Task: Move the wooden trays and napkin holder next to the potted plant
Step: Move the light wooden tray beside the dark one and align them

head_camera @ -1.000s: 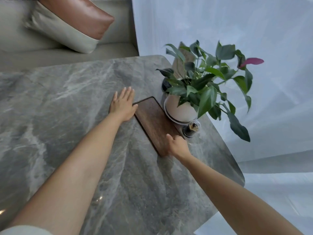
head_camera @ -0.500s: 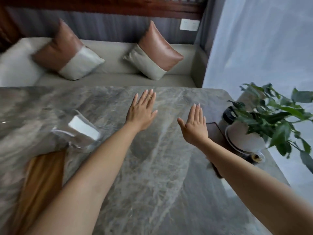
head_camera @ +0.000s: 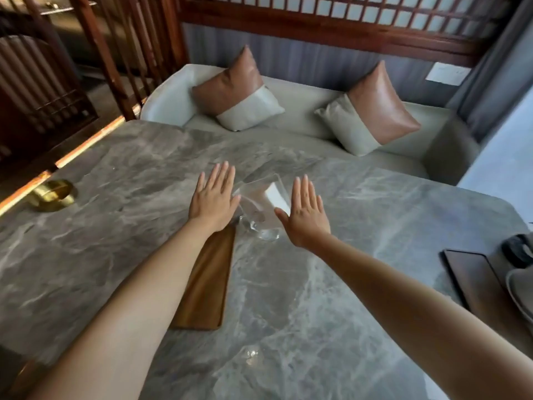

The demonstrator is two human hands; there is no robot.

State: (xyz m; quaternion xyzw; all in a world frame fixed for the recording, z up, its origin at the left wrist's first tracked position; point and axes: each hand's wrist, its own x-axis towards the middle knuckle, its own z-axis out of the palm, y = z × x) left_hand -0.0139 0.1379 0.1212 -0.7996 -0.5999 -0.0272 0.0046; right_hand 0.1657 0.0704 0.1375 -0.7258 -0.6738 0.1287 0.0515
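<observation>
A clear napkin holder with white napkins stands mid-table, between my two hands. My left hand hovers flat on its left side, fingers apart, holding nothing. My right hand hovers on its right side, also flat and empty. A light wooden tray lies lengthwise just in front of the holder, partly under my left forearm. A dark wooden tray lies at the right edge beside the white plant pot, whose leaves are out of frame.
The grey marble table fills the view. A brass dish sits at the far left edge. A dark object stands behind the pot. A pale sofa with two cushions runs behind the table.
My hands left the dark tray by the plant and swung left across the table. They now flank the napkin holder; the view turned left with them.
</observation>
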